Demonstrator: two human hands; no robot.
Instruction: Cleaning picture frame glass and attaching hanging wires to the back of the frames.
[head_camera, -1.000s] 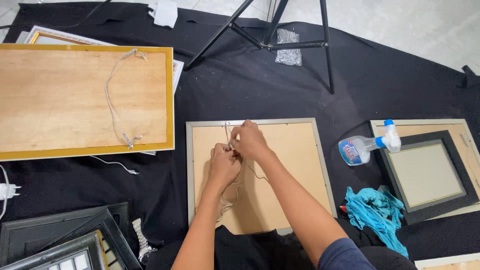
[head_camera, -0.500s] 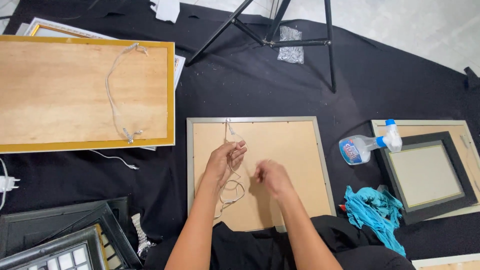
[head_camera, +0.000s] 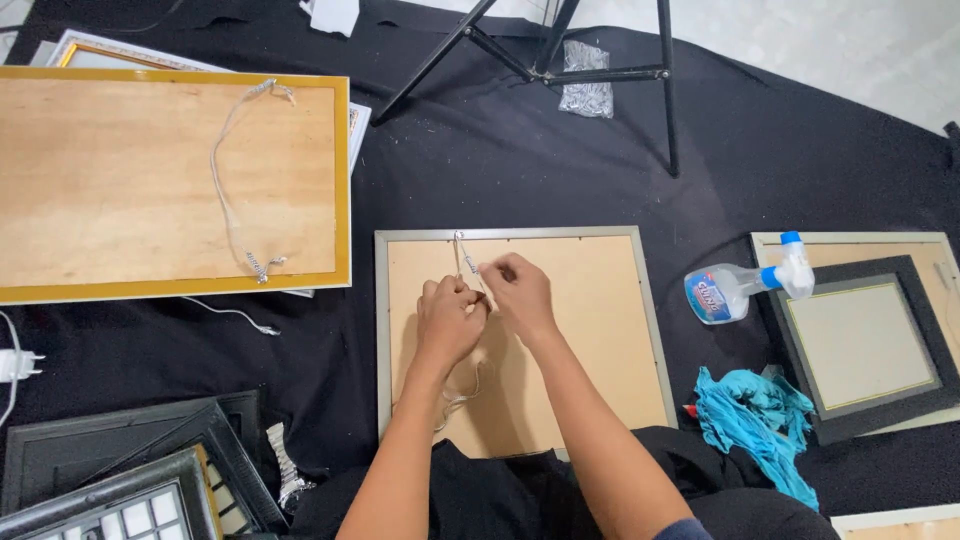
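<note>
A picture frame (head_camera: 600, 330) lies face down on the black cloth in front of me, its tan backing board up and its rim grey. A thin hanging cord (head_camera: 462, 255) runs from the top edge down the board. My left hand (head_camera: 447, 320) pinches the cord near the upper left of the board. Beside it, touching, my right hand (head_camera: 520, 292) grips the same cord with fingertips. A loose loop of cord (head_camera: 455, 395) trails below my left wrist.
A large gold-rimmed frame (head_camera: 170, 185) lies face down at left with its own cord. Dark frames (head_camera: 120, 470) are stacked at lower left. A spray bottle (head_camera: 735, 288), a teal rag (head_camera: 755, 420) and a black frame (head_camera: 860, 345) sit right. Tripod legs (head_camera: 560, 60) stand beyond.
My right hand dropped toward the board's middle half a second ago, then came back up beside my left hand on the cord.
</note>
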